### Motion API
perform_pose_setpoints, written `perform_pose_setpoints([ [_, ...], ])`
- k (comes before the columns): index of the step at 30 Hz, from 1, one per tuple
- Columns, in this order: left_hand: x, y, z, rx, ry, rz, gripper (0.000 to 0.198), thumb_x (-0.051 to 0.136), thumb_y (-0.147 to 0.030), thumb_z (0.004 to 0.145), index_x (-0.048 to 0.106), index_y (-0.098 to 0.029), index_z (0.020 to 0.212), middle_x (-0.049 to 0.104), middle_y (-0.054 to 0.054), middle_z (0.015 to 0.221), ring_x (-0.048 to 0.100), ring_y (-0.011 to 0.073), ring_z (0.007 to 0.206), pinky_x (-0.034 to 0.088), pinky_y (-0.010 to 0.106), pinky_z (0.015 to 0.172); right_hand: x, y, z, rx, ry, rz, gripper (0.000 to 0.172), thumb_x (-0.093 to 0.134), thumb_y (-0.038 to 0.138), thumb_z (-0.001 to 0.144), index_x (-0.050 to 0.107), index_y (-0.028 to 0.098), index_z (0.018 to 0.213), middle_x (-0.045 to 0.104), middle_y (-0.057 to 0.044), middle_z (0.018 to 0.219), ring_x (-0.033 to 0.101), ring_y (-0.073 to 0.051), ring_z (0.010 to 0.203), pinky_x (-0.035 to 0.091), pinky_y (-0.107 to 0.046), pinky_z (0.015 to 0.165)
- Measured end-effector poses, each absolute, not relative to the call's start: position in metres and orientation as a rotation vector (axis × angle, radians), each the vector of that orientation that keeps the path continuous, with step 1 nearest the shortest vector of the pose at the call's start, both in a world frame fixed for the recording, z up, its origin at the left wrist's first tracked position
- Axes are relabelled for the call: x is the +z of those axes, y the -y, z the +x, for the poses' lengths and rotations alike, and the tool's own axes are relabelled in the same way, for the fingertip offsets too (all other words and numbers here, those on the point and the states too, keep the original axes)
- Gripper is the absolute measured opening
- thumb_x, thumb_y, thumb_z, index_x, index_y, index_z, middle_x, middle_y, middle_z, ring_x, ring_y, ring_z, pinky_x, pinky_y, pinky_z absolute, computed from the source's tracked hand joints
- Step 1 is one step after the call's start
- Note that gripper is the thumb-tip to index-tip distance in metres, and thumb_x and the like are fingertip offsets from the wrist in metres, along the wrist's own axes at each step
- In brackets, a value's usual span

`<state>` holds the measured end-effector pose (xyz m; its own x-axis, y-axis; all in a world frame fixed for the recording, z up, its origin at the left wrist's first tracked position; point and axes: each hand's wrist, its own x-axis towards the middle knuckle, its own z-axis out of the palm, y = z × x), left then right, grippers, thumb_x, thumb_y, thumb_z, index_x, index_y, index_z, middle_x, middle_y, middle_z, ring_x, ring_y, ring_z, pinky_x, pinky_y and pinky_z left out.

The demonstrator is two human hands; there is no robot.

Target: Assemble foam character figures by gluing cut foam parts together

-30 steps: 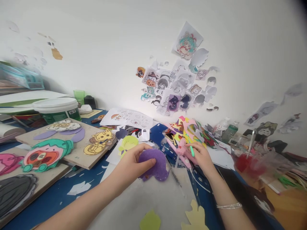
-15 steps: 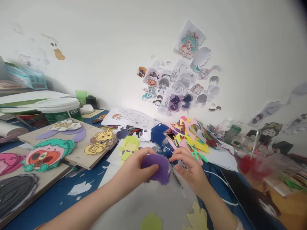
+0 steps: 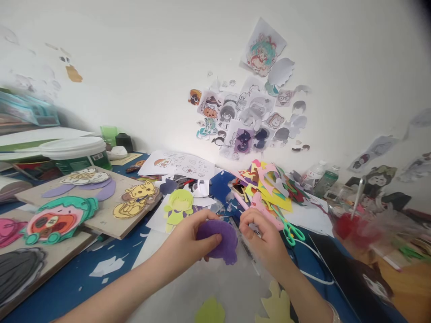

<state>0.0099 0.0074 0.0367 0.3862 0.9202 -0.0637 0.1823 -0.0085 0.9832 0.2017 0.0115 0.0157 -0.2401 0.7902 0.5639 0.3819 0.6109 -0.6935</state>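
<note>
My left hand [image 3: 188,240] pinches a purple foam cut-out [image 3: 220,240] between thumb and fingers, a little above the white sheet [image 3: 215,287] in front of me. My right hand [image 3: 264,237] is right beside the piece's right edge, fingers curled; whether they hold anything is hidden. Green-handled scissors [image 3: 291,231] lie on the table just right of that hand. A yellow-green figure cut-out [image 3: 178,204] lies just beyond my left hand.
Wooden boards [image 3: 104,220] at the left carry finished foam characters, among them a yellow cat [image 3: 136,202]. A green tub with a white lid [image 3: 79,152] stands behind. Coloured foam scraps [image 3: 267,184] pile at centre right. Bottles [image 3: 318,179] and a red cup [image 3: 346,224] sit further right. Drawings [image 3: 249,116] cover the wall.
My right hand has let go of the green-handled scissors, which now lie on the table, and has come left to the purple piece. My left hand kept its hold.
</note>
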Motion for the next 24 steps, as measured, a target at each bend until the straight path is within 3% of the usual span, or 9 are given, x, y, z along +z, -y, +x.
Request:
perform_pose_setpoints([
  [4, 0.040, -0.009, 0.008, 0.774, -1.079, 1.404, 0.020, 0.059, -0.032, 0.071, 0.050, -0.019, 0.084, 0.060, -0.001, 0.068, 0.054, 0.0108, 0.050, 0.039, 0.021, 0.045, 0.012, -0.027, 0.227, 0.286, 1.717, -1.196, 0.035, 0.034, 0.037, 0.090, 0.040, 0.021, 0.060, 0.045, 0.000, 0.062, 0.044, -0.015, 0.063, 0.035, -0.028, 0.058],
  [6, 0.041, -0.009, 0.007, 0.790, -1.084, 1.339, 0.021, 0.060, -0.031, 0.071, 0.050, -0.020, 0.085, 0.062, -0.001, 0.069, 0.055, 0.0107, 0.050, 0.038, 0.020, 0.044, 0.011, -0.035, 0.242, 0.055, 1.637, -1.369, 0.038, 0.040, 0.040, 0.087, 0.037, 0.021, 0.054, 0.040, 0.001, 0.056, 0.040, -0.016, 0.059, 0.033, -0.029, 0.057],
  [8, 0.041, -0.010, 0.006, 0.825, -1.070, 1.274, 0.022, 0.061, -0.030, 0.071, 0.050, -0.019, 0.087, 0.062, 0.000, 0.071, 0.056, 0.0108, 0.051, 0.038, 0.019, 0.044, 0.011, -0.041, 0.250, -0.016, 1.594, -1.402, 0.028, 0.050, 0.040, 0.081, 0.048, 0.020, 0.062, 0.050, -0.002, 0.067, 0.045, -0.017, 0.066, 0.036, -0.030, 0.063],
  [9, 0.041, -0.010, 0.006, 0.839, -1.051, 1.247, 0.022, 0.061, -0.031, 0.071, 0.050, -0.019, 0.087, 0.062, 0.000, 0.073, 0.056, 0.0108, 0.051, 0.038, 0.020, 0.044, 0.011, -0.041, 0.249, 0.034, 1.583, -1.381, 0.020, 0.053, 0.039, 0.079, 0.055, 0.020, 0.074, 0.054, -0.004, 0.079, 0.047, -0.018, 0.069, 0.038, -0.031, 0.065],
  [11, 0.039, -0.010, 0.006, 0.872, -0.990, 1.211, 0.022, 0.060, -0.033, 0.073, 0.051, -0.018, 0.087, 0.062, 0.001, 0.077, 0.056, 0.0109, 0.054, 0.040, 0.020, 0.047, 0.012, -0.037, 0.241, 0.250, 1.657, -1.281, 0.023, 0.049, 0.040, 0.082, 0.059, 0.020, 0.086, 0.058, -0.006, 0.089, 0.051, -0.019, 0.075, 0.041, -0.032, 0.068],
  [15, 0.033, -0.010, 0.007, 0.907, -0.859, 1.171, 0.023, 0.055, -0.037, 0.078, 0.054, -0.018, 0.090, 0.061, 0.002, 0.081, 0.058, 0.0123, 0.063, 0.045, 0.024, 0.056, 0.013, -0.021, 0.212, 0.649, 1.777, -1.047, 0.032, 0.043, 0.043, 0.086, 0.062, 0.019, 0.078, 0.059, -0.006, 0.084, 0.053, -0.020, 0.083, 0.041, -0.031, 0.074],
  [19, 0.029, -0.009, 0.009, 0.856, -0.803, 1.182, 0.025, 0.061, -0.032, 0.075, 0.054, -0.019, 0.095, 0.062, 0.002, 0.082, 0.060, 0.0141, 0.068, 0.046, 0.025, 0.060, 0.010, -0.013, 0.198, 0.876, 1.768, -1.068, 0.024, 0.055, 0.042, 0.080, 0.055, 0.019, 0.071, 0.050, -0.001, 0.074, 0.046, -0.016, 0.071, 0.038, -0.027, 0.065],
  [24, 0.026, -0.010, 0.013, 0.816, -0.774, 1.179, 0.039, 0.071, -0.022, 0.065, 0.054, -0.018, 0.100, 0.066, 0.003, 0.083, 0.062, 0.0162, 0.077, 0.049, 0.027, 0.066, 0.009, -0.013, 0.198, 0.990, 1.471, -1.078, 0.027, 0.058, 0.043, 0.077, 0.051, 0.018, 0.067, 0.040, 0.003, 0.064, 0.037, -0.011, 0.062, 0.032, -0.023, 0.057],
])
